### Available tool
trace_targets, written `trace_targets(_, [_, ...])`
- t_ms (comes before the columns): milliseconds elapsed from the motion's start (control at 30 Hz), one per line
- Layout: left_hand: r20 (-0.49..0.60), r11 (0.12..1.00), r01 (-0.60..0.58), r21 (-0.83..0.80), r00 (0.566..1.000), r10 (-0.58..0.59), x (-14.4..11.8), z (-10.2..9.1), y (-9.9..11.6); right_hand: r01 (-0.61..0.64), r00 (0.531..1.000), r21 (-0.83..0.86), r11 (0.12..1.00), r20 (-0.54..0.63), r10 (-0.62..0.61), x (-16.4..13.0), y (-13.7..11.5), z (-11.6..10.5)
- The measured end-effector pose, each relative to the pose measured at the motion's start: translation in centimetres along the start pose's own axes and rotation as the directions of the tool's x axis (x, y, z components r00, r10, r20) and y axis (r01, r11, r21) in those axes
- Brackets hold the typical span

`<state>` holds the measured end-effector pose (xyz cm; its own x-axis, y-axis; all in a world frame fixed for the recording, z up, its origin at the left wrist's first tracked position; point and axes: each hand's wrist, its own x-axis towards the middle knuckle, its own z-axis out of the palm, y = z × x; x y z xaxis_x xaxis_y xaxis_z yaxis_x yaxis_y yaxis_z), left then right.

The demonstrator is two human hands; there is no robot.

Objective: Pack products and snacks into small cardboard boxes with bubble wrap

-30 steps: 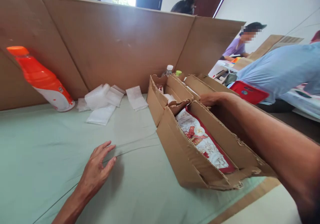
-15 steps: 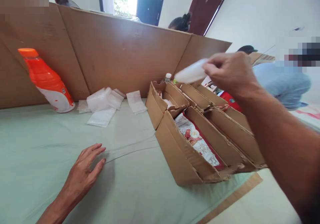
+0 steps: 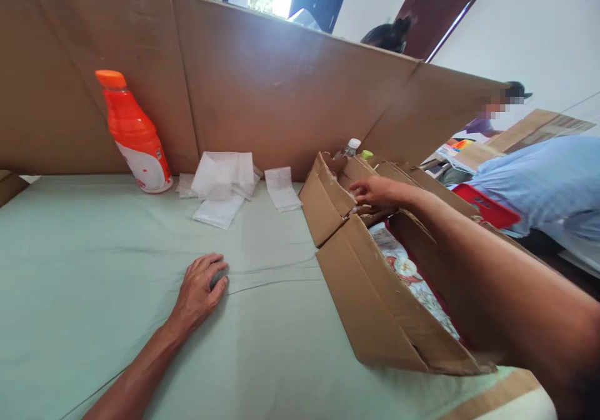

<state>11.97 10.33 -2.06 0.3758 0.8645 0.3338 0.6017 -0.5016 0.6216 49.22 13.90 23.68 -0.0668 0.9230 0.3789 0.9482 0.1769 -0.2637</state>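
Observation:
My left hand (image 3: 201, 285) lies on the green cloth (image 3: 262, 339), fingers bent and apart, holding nothing. My right hand (image 3: 377, 190) dips into the back left compartment of the divided cardboard box (image 3: 360, 301). Its visible fingers look bent and slightly apart, with nothing seen between them; the box wall partly hides the tips. In the front compartment below my right forearm lies a printed white and red packet (image 3: 405, 270). Folded pieces of clear bubble wrap (image 3: 220, 179) are piled left of the box, and one separate piece (image 3: 282, 189) lies nearer to it.
An orange bottle (image 3: 138, 135) stands against the tall cardboard partition (image 3: 281, 89). A clear bottle with a white cap (image 3: 352, 147) and a green cap (image 3: 367, 155) show behind the box. People work beyond the partition and at the right, near a red tray (image 3: 487, 206).
My right hand has come down from above the box into its back left compartment. The whitish translucent thing it held is no longer seen in it. My left hand has settled onto the cloth.

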Motion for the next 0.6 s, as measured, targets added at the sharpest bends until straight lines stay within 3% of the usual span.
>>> trace_targets(200, [-0.014, 1.0, -0.012, -0.007, 1.0, 0.012, -0.1, 0.2, 0.3, -0.102, 0.994, -0.109, 0.989, 0.012, 0.104, 1.4, 2.3, 3.0])
trace_targets(300, [-0.016, 1.0, -0.011, -0.008, 1.0, 0.011, 0.0, 0.3, 0.3, -0.29, 0.955, -0.221, 0.931, -0.009, 0.296, 1.7, 4.2, 1.6])
trace_targets(367, [-0.016, 1.0, -0.011, -0.006, 1.0, 0.01, 0.0, 0.3, 0.3, -0.4, 0.916, -0.221, 0.889, -0.125, 0.381, 2.0, 4.0, -0.4])
trace_targets(433, [-0.017, 1.0, -0.008, 0.002, 1.0, 0.008, 0.0, 0.4, 0.4, -0.387, 0.902, -0.11, 0.915, -0.252, 0.351, 2.6, 1.7, -2.3])
trace_targets(500, [-0.02, 1.0, -0.007, 0.012, 1.0, 0.008, 0.0, 0.4, 0.5, -0.241, 0.917, 0.043, 0.97, -0.317, 0.242, 3.9, -2.5, -2.7])
trace_targets(600, [-0.025, 0.999, -0.02, 0.025, 0.999, 0.02, 0.0, 0.4, 0.6, -0.075, 0.943, 0.185, 0.98, -0.306, 0.13, 7.2, -10.1, 0.3])
